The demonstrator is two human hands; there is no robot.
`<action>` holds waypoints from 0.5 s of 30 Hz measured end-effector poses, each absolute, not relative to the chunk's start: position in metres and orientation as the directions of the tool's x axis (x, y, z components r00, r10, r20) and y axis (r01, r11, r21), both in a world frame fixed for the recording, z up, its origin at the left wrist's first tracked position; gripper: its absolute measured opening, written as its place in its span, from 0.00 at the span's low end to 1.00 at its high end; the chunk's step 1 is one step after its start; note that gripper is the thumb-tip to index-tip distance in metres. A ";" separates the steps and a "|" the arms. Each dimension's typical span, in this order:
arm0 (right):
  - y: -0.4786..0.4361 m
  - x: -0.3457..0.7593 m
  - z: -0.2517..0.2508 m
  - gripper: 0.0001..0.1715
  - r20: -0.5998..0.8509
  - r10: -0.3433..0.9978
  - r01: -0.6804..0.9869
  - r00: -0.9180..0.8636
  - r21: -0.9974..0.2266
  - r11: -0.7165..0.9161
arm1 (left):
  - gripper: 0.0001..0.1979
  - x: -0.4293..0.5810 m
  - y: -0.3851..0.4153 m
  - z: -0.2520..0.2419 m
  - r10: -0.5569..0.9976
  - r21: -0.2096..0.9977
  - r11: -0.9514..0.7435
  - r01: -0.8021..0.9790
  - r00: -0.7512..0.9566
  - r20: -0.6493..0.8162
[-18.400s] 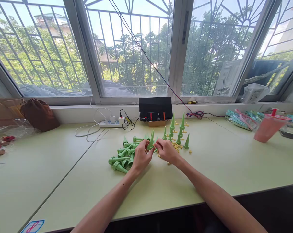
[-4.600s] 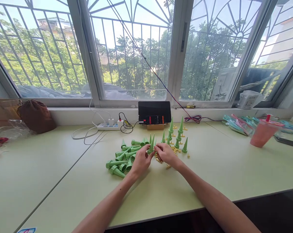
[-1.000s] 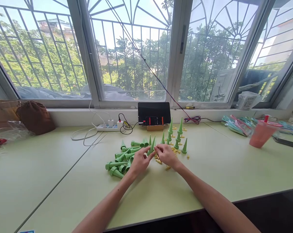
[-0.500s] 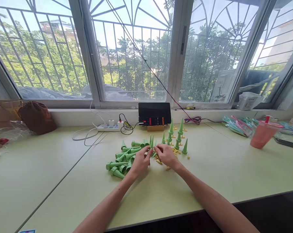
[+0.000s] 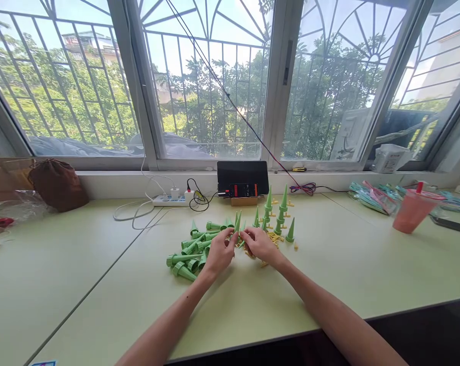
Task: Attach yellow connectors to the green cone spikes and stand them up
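My left hand point(image 5: 223, 249) is closed around a green plastic watering spike point(image 5: 238, 222), its tip pointing up. Close beside it, my right hand point(image 5: 261, 245) has its fingers pinched at the spike's lower right side; what they hold is too small and covered to make out. A heap of loose green spikes point(image 5: 184, 270) lies left of my hands. Small yellow valve pieces point(image 5: 276, 239) are scattered under and beyond my right hand. Several spikes with yellow pieces in them stand upright behind it, some stacked point(image 5: 280, 218), and a single spike point(image 5: 290, 231) stands to their right.
A dark tablet point(image 5: 242, 175) with a phone point(image 5: 244, 190) before it leans by the window wall. Left of it lies a power strip point(image 5: 171, 201) with cables. A pink cup point(image 5: 415, 211) and plastic packets point(image 5: 373, 197) are at right, a brown pouch point(image 5: 58, 185) at left.
My right hand has shifted slightly left, nearer to the spike. The held spike leans a little differently, and both hands otherwise keep their place.
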State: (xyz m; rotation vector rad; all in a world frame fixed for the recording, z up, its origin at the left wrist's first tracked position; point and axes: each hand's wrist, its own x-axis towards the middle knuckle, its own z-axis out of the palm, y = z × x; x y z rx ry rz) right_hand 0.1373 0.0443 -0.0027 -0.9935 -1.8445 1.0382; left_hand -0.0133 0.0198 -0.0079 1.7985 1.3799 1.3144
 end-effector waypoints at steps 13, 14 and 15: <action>0.045 0.138 -0.005 0.22 0.169 0.853 0.165 -0.493 -0.945 0.283 | 0.21 -0.012 0.016 -0.007 0.933 0.862 -0.350 0.366 0.061 0.353; 0.045 0.138 -0.005 0.22 0.169 0.853 0.168 -0.494 -0.944 0.285 | 0.21 -0.012 0.017 -0.007 0.933 0.865 -0.353 0.357 0.062 0.355; 0.045 0.138 -0.006 0.22 0.173 0.852 0.169 -0.494 -0.942 0.290 | 0.21 -0.013 0.017 -0.007 0.933 0.867 -0.354 0.350 0.061 0.356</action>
